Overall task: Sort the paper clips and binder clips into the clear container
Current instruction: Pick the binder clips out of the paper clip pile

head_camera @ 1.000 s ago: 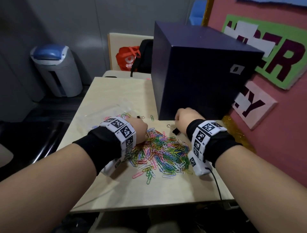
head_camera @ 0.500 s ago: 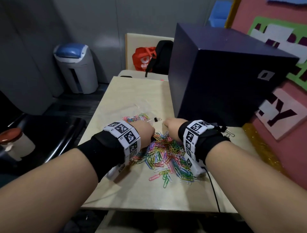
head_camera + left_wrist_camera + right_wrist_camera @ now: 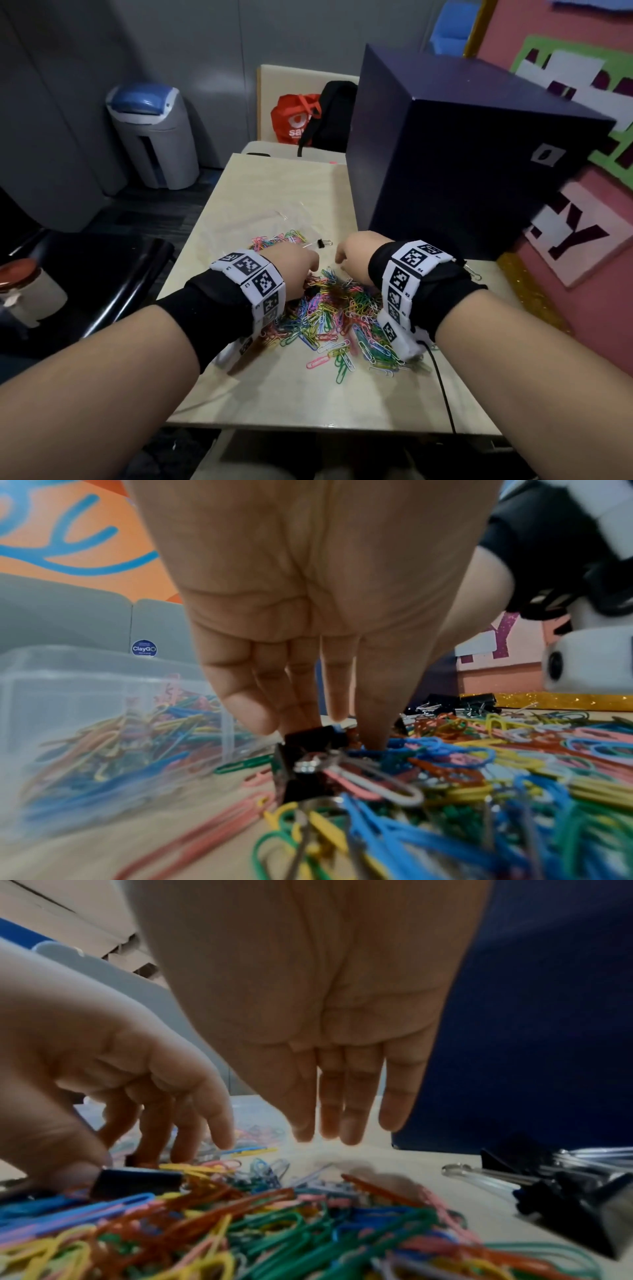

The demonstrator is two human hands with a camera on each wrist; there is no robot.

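Observation:
A heap of coloured paper clips point(image 3: 339, 315) covers the middle of the light table point(image 3: 308, 394). My left hand point(image 3: 329, 731) reaches down into its left side and pinches a black binder clip point(image 3: 308, 753) between thumb and fingertips. My right hand point(image 3: 342, 1134) hovers over the far edge of the heap, fingers straight and holding nothing. The clear container point(image 3: 103, 710), with paper clips in it, stands just left of my left hand. One black binder clip point(image 3: 322, 243) lies beyond the hands. More binder clips point(image 3: 565, 1185) lie to the right by the box.
A big dark blue box point(image 3: 462, 171) stands on the table's right rear, close to my right hand. A cable point(image 3: 442, 387) runs from my right wrist over the front edge. Off the table stand a waste bin point(image 3: 154, 137), a black seat point(image 3: 102, 274) and a red bag point(image 3: 294, 120).
My right hand has moved left, away from the binder clips by the box, to the far edge of the heap. My left hand has stayed at the heap's left side.

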